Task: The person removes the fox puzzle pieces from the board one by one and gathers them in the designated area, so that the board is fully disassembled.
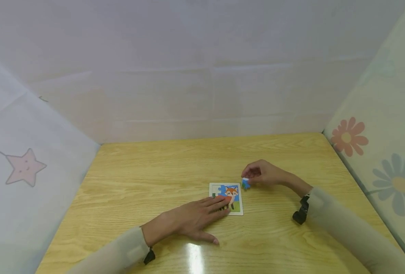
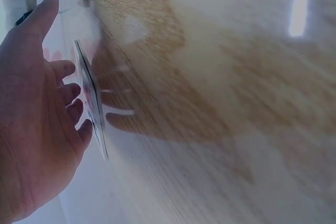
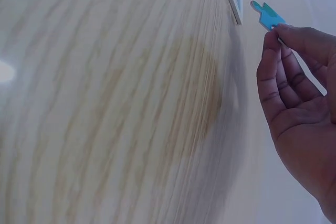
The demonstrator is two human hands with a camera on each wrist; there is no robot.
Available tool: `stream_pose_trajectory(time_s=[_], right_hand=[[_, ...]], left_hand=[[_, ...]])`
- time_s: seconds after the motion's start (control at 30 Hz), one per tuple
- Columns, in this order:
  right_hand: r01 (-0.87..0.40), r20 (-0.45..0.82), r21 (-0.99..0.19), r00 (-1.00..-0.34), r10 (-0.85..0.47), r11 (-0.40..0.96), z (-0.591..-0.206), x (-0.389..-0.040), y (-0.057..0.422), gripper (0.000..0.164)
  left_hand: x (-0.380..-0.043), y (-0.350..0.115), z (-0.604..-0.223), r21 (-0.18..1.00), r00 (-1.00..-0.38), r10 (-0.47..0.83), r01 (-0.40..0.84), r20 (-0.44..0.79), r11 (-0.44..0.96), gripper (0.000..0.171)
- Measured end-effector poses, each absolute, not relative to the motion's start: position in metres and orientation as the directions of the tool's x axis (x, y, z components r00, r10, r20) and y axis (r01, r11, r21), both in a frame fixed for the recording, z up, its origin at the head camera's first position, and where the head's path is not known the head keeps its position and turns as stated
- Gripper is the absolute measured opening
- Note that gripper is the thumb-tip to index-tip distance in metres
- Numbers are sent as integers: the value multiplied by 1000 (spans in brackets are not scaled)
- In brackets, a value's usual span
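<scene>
One blue piece point(image 1: 245, 184) pinched at tips of right fingers point(image 3: 270, 69); left fingers point(image 1: 219, 206) straight, across fox puzzle point(image 1: 234, 196).

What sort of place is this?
Probably a small screened-off table space, perhaps a makeshift booth: a wooden table stands among pale sheet-like walls, with a pink star on one side and a red flower opposite.

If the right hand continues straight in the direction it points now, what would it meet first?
Most likely the puzzle board, at its far right corner, though how high the right hand holds the piece is unclear.
</scene>
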State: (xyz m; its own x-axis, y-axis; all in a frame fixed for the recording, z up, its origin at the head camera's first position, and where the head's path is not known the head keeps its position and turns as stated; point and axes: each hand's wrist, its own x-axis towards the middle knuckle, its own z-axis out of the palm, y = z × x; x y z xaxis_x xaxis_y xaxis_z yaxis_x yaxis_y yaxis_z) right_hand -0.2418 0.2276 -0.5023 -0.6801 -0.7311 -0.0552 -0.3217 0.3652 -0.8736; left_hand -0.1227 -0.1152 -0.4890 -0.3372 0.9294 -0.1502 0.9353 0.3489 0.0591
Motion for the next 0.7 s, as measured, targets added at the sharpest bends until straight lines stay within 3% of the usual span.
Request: stream_pose_trajectory(time_s=[0.7], right_hand=[[-303, -159, -827, -681, -714, 473, -496, -242, 267, 17]], left_hand=[[-125, -113, -492, 45, -341, 930, 936, -135, 349, 94]])
